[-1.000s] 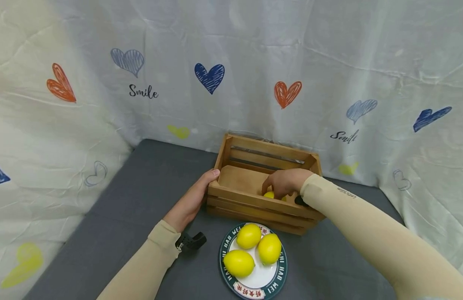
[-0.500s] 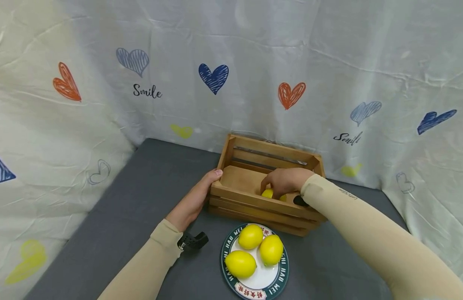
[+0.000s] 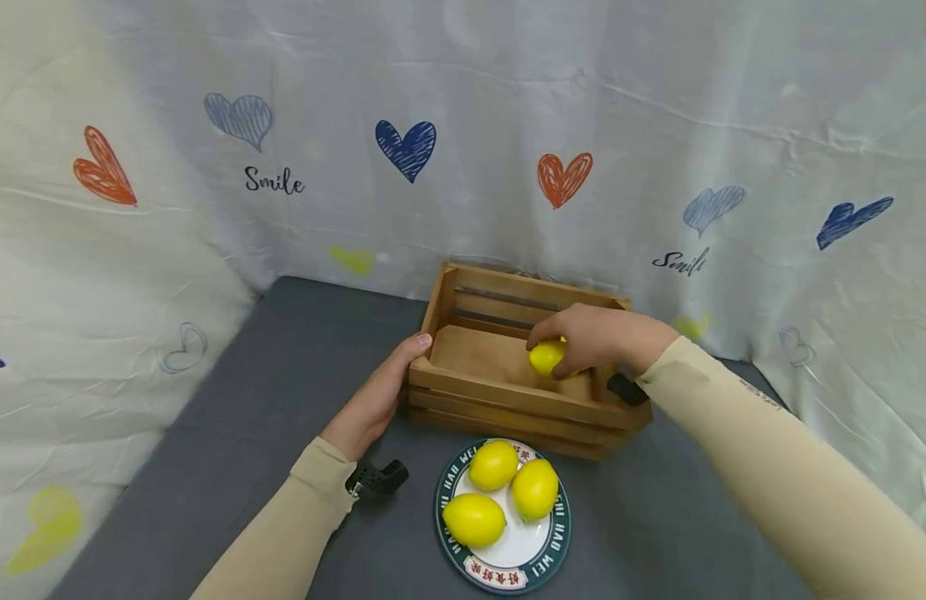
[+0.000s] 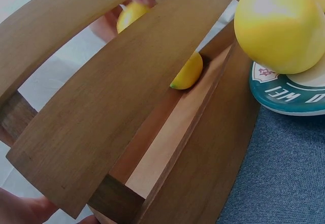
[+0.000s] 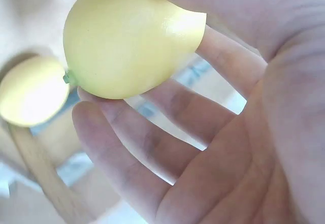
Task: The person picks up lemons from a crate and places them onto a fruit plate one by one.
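A wooden slatted crate (image 3: 508, 400) stands on the dark table, and my left hand (image 3: 372, 404) grips its left end with the thumb over the rim. Inside the crate's right half, my right hand (image 3: 608, 333) holds a yellow lemon (image 3: 547, 359) between thumb and fingers, raised off the crate floor. The right wrist view shows this lemon (image 5: 127, 41) close up, with its green stem end facing left. A second lemon (image 5: 34, 92) lies beyond it in the crate; through the slats in the left wrist view, that lemon (image 4: 189, 73) rests on the bottom.
In front of the crate sits a round plate (image 3: 500, 577) with a green patterned rim, bearing three lemons (image 3: 473, 521). A white curtain (image 3: 478, 92) printed with hearts hangs directly behind the table (image 3: 282, 400) and along its sides.
My right hand has lifted the lemon up from the crate floor and shifted slightly right. My left hand keeps its grip on the crate. The head view has shifted slightly.
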`<state>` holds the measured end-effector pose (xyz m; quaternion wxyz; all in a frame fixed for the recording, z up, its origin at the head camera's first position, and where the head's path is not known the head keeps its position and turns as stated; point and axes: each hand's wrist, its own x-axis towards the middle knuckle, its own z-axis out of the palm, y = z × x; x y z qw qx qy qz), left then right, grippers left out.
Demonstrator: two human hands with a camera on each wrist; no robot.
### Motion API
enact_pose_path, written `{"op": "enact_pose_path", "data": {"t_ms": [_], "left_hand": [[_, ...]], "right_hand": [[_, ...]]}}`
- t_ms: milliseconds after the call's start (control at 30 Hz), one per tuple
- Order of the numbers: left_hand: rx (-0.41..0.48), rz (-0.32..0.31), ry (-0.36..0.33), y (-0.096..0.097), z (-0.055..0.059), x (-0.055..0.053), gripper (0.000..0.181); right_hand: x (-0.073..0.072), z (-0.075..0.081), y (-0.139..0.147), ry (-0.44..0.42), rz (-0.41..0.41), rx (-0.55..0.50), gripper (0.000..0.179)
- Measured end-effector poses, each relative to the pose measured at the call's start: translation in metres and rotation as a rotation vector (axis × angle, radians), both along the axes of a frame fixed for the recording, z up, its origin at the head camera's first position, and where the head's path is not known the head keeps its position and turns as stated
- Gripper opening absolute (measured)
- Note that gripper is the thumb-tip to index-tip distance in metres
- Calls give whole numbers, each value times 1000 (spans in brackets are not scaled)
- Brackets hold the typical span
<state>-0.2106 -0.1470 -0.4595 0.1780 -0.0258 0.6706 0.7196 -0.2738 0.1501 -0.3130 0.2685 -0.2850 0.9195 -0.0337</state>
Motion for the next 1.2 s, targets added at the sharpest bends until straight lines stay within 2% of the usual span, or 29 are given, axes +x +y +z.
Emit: {"op": "enact_pose_path", "data": {"t_ms": [267,433,633,833,1000,1200], "left_hand": [[22,-1,3,-1,0,-1,92],[35,5,4,-2,-1,-1,92],[37,0,0,-1,0,0,93],[27,-2,-6,-1,2,0,93],[28,-1,-11,-1,1,0,93],[35,-6,-10,1,0,-1,95]], "right_hand": [[34,31,16,105,0,-48,48],[59,43,20,116,-30,-63,49],[87,51,25,198,1,-84,50],[118,44,22,260,43,-92,53],[141,32,19,262,91,-87,56],[160,9,21,252,131,-128,56]]}}
